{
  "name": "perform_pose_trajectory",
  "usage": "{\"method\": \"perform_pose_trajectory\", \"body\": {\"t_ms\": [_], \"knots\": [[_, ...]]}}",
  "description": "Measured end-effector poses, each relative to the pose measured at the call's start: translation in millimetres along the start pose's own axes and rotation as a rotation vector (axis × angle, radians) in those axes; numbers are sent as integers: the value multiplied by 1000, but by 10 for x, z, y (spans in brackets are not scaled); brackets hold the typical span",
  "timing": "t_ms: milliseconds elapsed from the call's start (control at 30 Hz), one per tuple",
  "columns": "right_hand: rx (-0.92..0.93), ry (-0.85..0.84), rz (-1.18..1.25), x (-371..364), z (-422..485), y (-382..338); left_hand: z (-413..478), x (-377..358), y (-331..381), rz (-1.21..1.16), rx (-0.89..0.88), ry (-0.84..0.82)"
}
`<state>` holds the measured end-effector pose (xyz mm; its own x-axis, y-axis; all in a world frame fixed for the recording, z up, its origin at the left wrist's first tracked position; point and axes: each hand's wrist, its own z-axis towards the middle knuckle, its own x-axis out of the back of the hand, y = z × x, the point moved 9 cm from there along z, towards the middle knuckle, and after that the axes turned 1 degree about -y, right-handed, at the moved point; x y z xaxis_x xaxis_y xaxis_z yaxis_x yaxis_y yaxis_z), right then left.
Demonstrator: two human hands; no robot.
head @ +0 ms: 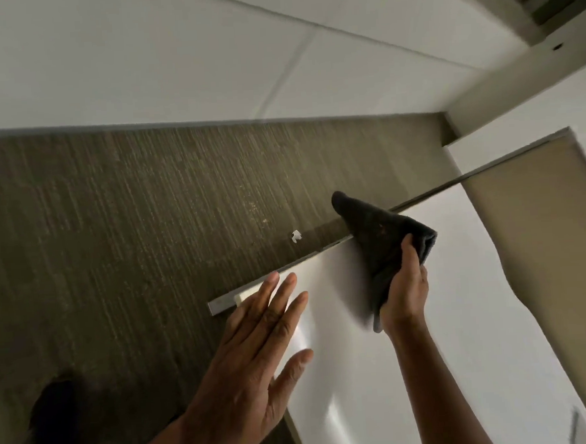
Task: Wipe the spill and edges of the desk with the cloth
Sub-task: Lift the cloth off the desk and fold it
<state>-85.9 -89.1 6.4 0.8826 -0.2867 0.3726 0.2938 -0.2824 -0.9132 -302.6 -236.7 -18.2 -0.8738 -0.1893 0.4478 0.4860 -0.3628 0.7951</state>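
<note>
A white desk (414, 369) fills the lower right, its far edge a thin metal strip (274, 274) running up to the right. My right hand (404, 290) grips a dark grey cloth (378, 240) that drapes over that far edge. A tip of the cloth hangs past the edge above the floor. My left hand (258, 354) lies flat on the desk's near left corner with straight, spread fingers. No spill shows on the desk top.
Brown striped carpet (131, 231) lies beyond the desk, with a small white scrap (296, 236) near the edge. A white wall (171, 57) stands behind. A beige panel (542, 223) sits at the desk's right. A dark furry shape (53, 418) is at the lower left.
</note>
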Motion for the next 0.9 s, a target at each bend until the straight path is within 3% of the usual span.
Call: {"method": "perform_pose_trajectory", "body": {"t_ms": [167,400,633,900], "knots": [[-51,-75,68,66,-271,93,143,55,87,-228,184,52],[158,-234,-22,-118,-805,-10,343,-84,101,-740,823,95],[304,-286,-136,-253,-1061,-141,290,-44,169,-687,1070,176],[553,-354,-369,-323,-1191,-233,295,-110,198,-761,1241,53]]}}
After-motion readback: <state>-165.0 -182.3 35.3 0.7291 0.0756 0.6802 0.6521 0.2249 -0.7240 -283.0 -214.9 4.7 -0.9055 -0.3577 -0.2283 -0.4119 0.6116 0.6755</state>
